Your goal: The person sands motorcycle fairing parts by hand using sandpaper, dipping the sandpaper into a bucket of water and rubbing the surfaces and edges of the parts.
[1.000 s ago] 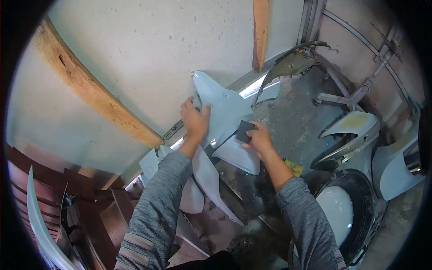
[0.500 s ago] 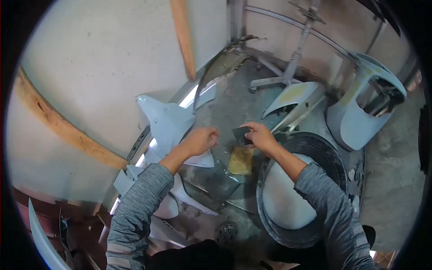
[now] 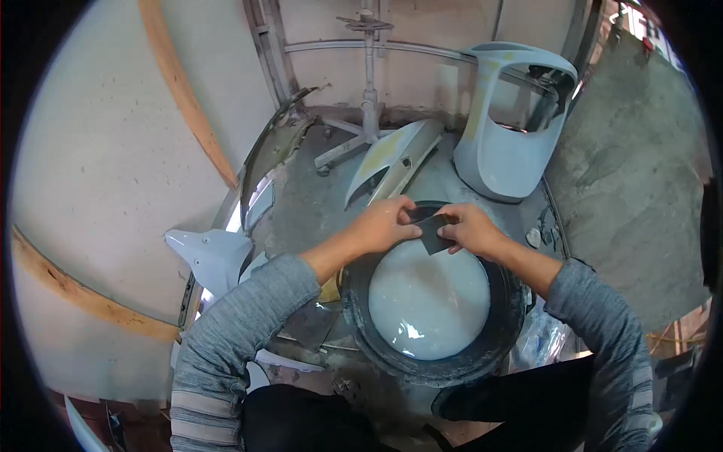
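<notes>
Dark sheet [image 3: 434, 236], one, centre frame.
Our right hand [image 3: 476, 228] pinches it, fingers nearly closed; our left hand [image 3: 381, 225] curls at its edge, grip unclear, above one tub [image 3: 507, 324].

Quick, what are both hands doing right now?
Left hand: fingers curled at the edge of the dark square; can't tell if they grip it.
Right hand: closed, pinching the dark square.

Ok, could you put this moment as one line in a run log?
right hand: holds dark pad | left hand: at pad's edge | pad: over tub | tub: holds whitish liquid
</notes>
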A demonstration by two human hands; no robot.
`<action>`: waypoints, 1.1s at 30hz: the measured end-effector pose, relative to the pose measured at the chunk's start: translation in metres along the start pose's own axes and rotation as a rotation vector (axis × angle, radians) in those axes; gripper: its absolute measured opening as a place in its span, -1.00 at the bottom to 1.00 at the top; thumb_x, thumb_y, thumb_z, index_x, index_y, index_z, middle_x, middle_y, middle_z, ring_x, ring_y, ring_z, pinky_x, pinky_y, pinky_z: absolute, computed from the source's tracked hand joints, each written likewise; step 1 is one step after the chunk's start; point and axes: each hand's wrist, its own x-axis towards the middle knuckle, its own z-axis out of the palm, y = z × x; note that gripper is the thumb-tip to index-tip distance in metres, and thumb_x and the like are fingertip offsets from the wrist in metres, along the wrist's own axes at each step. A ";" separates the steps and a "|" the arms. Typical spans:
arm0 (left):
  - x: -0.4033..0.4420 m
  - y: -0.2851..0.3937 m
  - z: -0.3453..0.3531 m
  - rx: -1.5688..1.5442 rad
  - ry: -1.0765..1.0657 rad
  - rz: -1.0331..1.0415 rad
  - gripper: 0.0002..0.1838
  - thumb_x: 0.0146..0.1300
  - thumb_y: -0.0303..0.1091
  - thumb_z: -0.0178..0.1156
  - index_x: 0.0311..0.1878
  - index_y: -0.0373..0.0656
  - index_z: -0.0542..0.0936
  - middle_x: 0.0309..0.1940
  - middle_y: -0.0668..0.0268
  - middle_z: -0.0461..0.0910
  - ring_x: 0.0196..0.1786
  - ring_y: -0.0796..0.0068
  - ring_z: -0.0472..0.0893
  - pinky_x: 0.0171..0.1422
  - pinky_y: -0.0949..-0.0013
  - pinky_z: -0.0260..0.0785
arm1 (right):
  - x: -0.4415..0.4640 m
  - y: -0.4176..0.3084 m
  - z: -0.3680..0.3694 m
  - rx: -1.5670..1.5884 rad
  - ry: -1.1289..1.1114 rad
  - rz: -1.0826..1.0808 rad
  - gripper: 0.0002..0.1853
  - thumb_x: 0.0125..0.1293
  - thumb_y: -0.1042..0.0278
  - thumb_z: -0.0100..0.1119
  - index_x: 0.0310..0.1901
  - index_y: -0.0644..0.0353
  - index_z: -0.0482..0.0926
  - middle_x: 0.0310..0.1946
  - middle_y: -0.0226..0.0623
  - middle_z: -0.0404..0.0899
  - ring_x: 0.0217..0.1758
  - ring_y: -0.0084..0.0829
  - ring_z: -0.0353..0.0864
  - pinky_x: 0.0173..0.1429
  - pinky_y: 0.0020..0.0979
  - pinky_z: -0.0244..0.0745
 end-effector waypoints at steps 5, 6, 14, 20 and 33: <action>0.020 0.053 0.021 -0.086 -0.123 0.084 -0.84 0.23 -0.40 0.34 -0.22 -0.32 0.66 -0.50 0.28 0.68 -0.40 0.56 0.64 -0.26 0.37 0.46 | -0.036 0.022 -0.036 -0.050 0.106 -0.056 -0.89 0.20 0.57 0.40 -0.37 0.28 0.61 -0.52 -0.44 0.59 -0.48 -0.63 0.56 -0.40 -0.49 0.56; 0.021 0.059 0.024 -0.080 -0.135 0.092 -0.84 0.23 -0.40 0.34 -0.22 -0.32 0.66 -0.50 0.28 0.68 -0.40 0.56 0.64 -0.26 0.37 0.46 | -0.041 0.025 -0.040 -0.041 0.118 -0.054 -0.89 0.20 0.57 0.40 -0.37 0.28 0.61 -0.52 -0.44 0.59 -0.48 -0.63 0.56 -0.40 -0.49 0.56; 0.019 0.094 0.047 -0.093 -0.155 0.191 -0.81 0.15 -0.39 0.37 -0.23 -0.31 0.68 -0.42 0.07 0.70 -0.34 0.17 0.70 -0.18 0.21 0.51 | -0.083 0.045 -0.044 -0.008 0.308 -0.198 -0.84 0.06 0.47 0.52 -0.41 0.32 0.69 -0.56 -0.40 0.62 -0.49 -0.64 0.52 -0.39 -0.46 0.41; 0.005 0.110 0.066 0.188 -0.145 0.245 -0.82 0.23 -0.40 0.38 -0.17 -0.28 0.68 -0.43 0.14 0.69 -0.39 0.38 0.64 -0.22 0.26 0.47 | -0.101 0.046 -0.044 -0.199 0.245 -0.274 -0.79 0.04 0.40 0.52 -0.32 0.29 0.72 -0.51 -0.15 0.67 -0.45 -0.37 0.62 -0.29 -0.26 0.48; 0.013 0.096 0.120 -0.078 -0.143 0.288 -0.80 0.25 -0.44 0.35 -0.12 -0.34 0.67 -0.41 0.07 0.70 -0.40 0.32 0.68 -0.24 0.30 0.49 | -0.114 0.095 -0.051 -0.176 0.101 0.003 -0.83 0.24 0.40 0.37 -0.17 0.25 0.71 -0.53 -0.40 0.57 -0.50 -0.53 0.58 -0.43 -0.40 0.58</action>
